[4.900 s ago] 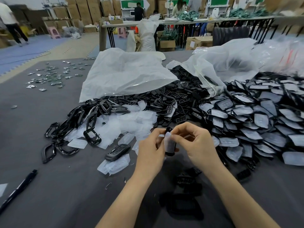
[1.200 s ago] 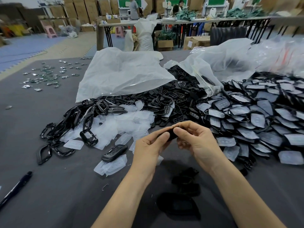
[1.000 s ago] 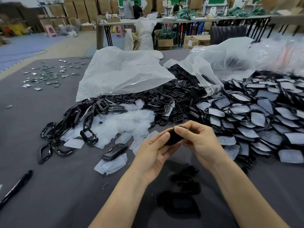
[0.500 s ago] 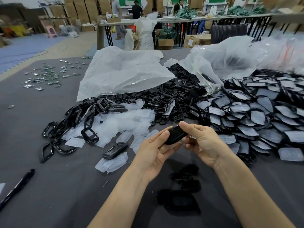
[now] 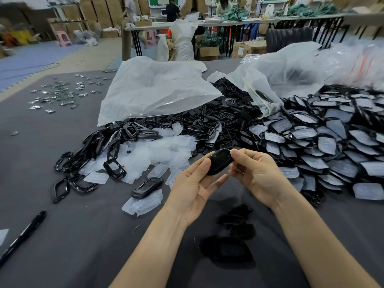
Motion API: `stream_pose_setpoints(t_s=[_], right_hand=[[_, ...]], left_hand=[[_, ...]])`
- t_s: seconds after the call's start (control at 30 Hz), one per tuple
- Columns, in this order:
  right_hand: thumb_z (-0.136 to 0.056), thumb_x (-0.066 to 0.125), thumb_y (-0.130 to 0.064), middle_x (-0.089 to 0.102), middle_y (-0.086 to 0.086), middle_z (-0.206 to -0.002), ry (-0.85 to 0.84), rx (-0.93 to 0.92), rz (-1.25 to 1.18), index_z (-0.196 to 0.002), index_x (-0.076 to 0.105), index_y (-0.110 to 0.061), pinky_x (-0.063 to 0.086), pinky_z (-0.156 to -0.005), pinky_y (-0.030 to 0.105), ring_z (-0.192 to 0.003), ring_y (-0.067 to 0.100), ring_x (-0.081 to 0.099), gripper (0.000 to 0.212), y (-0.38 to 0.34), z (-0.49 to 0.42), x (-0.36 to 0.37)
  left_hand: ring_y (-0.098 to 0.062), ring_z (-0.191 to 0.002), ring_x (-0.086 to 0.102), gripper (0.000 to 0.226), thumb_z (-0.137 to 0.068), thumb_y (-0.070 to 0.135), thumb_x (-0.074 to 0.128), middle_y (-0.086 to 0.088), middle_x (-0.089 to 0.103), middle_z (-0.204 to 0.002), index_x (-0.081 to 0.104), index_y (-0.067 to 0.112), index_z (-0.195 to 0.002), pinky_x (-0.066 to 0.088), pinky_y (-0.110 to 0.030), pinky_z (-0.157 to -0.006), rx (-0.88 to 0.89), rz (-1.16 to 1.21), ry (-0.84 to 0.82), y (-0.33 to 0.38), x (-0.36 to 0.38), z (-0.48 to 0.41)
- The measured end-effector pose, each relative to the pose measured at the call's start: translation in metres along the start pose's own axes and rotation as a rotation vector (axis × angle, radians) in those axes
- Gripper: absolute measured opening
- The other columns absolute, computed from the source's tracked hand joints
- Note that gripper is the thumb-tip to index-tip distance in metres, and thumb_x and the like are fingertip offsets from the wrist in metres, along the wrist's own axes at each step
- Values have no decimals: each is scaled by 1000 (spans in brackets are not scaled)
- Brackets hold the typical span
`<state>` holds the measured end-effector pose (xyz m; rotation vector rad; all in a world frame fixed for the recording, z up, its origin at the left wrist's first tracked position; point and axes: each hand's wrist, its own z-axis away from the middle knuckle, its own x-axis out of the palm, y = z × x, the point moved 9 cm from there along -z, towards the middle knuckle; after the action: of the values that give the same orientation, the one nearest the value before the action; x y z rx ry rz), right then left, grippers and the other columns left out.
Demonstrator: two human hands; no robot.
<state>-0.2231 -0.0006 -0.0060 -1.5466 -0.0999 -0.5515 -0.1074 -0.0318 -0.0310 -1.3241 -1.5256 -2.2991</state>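
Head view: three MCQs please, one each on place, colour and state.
1. Where does the pen lie?
A. On the table, near left
B. On the floor
C. In a hand

2. What colour is the shell in hand?
A. White
B. Black
C. Green

3. How is the shell held?
A. Lying loose, untouched
B. Held off the table between the left hand and the right hand
C. Tucked in a pocket

Answers:
1 A: the pen rests on the grey tabletop by the left edge of the view.
2 B: its surface is glossy black.
3 B: fingers of both hands are on it, above the tabletop.
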Motion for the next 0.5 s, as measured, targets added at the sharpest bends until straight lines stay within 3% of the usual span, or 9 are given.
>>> stream_pose_setpoints(t_s=[0.23, 0.37, 0.5], right_hand=[[-70, 66, -21, 53, -1, -51, 97, 23, -127, -66, 59, -7, 49, -52, 20, -49, 7, 51, 17, 2, -3, -8], [-71, 66, -22, 51, -1, -52, 100, 14, -93, -57, 60, -14, 46, -49, 18, -49, 8, 49, 18, 0, 0, -7], [-70, 66, -18, 57, 0, -54, 47, -12, -56, -49, 62, -18, 44, -45, 16, -49, 7, 54, 22, -8, 3, -1]], left_hand=[[-24, -98, 70, 43, -78, 2, 57, -16, 68, -118, 60, 6, -121, 55, -33, -91, 19, 65, -78, 2, 10, 2], [-14, -94, 71, 42, -74, 1, 59, -9, 73, -108, 63, 8, -114, 57, -23, -81, 68, 17, -1, 6, 2, -1], [-15, -84, 72, 41, -69, 0, 63, -7, 72, -87, 67, 10, -109, 58, -23, -72, 121, 17, 84, 10, -10, -3]])
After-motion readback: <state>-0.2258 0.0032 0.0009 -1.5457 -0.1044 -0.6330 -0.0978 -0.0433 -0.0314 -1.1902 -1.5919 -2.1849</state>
